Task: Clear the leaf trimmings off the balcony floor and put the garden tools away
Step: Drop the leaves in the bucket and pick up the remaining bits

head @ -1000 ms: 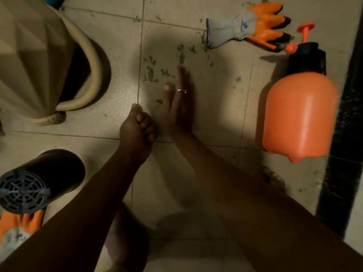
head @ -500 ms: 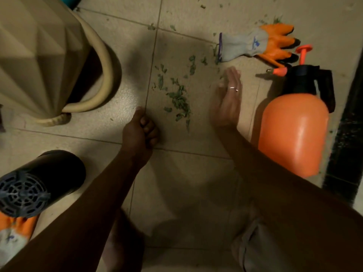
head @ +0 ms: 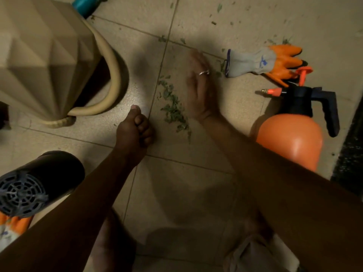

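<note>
Fig.: I'm holding the right hand (head: 196,89) flat & open beside the leaf trimmings (head: 173,109) on the floor (head: 176,185), prob. for raking them together; left hand (head: 135,131) is resting fisted nearby, contents hidden.

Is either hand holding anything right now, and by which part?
The right hand is open beside the leaf trimmings, holding nothing. The left hand is a closed fist; nothing shows in it.

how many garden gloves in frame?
2. The far glove lies flat on the tiles at top right, near the orange sprayer. The near glove is at the bottom-left edge, mostly covered by the black vented tool. More may be hidden.
</note>
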`<action>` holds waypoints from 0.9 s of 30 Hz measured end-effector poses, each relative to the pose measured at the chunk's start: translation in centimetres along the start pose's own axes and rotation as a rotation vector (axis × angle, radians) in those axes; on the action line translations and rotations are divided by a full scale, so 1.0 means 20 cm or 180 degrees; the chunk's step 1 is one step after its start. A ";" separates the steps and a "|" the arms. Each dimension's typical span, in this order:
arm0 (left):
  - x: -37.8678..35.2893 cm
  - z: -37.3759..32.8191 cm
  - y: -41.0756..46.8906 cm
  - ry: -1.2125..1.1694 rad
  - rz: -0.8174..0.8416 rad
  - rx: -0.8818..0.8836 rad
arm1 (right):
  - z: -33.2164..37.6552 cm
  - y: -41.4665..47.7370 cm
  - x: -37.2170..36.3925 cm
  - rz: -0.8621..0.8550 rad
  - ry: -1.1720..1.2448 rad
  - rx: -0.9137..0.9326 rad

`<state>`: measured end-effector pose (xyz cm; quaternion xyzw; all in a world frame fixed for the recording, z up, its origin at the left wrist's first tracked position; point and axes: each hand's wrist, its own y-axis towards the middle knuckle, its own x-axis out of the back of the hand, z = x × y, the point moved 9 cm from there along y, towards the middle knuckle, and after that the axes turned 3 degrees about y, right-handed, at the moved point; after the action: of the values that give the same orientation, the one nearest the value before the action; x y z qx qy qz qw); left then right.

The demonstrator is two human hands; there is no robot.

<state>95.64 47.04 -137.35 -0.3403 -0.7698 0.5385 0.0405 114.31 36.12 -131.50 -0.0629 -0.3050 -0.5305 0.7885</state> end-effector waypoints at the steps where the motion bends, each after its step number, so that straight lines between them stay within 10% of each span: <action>1: 0.01 0.00 0.00 -0.0039 0.0000 0.0032 | -0.06 0.05 0.00 0.0225 -0.0100 -0.0185; 18: 0.15 0.15 -0.12 0.0053 -0.0131 0.0263 | 0.18 -0.36 -0.37 0.2801 0.0056 0.0653; 27: 0.14 0.09 -0.08 -0.0012 -0.0171 0.0052 | 0.15 -0.60 -0.01 -0.0499 -0.0188 -0.1144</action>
<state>92.00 46.94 -137.55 -0.3181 -0.7743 0.5441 0.0562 102.56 32.42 -131.92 -0.1943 -0.2323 -0.6341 0.7115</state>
